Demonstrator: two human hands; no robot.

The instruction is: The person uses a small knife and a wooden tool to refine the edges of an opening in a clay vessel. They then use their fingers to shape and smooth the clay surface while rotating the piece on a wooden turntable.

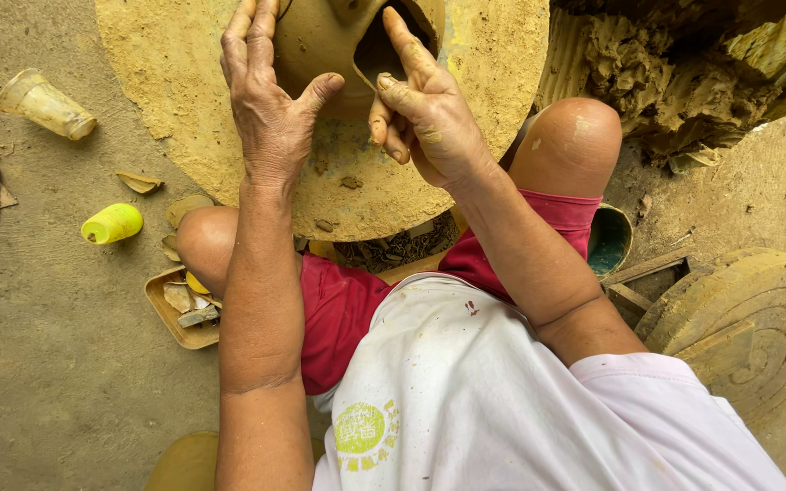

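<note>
A tan clay pot [316, 45] stands on a round, clay-caked wheel disc [493, 64] between my knees. My left hand [266, 100] lies flat against the pot's outer wall, fingers pointing up and thumb spread toward the right. My right hand [420, 105] is at the pot's dark mouth [377, 50]. Its forefinger reaches over the rim into the opening while thumb and other fingers curl around the rim's edge. Wet clay smears both hands.
A heap of raw clay [675, 73] lies at the upper right. At left are a clear plastic cup [45, 105], a yellow-green spool [113, 223] and a small tray of scraps [182, 309]. A grooved round disc [757, 327] and a green bowl [609, 241] sit right.
</note>
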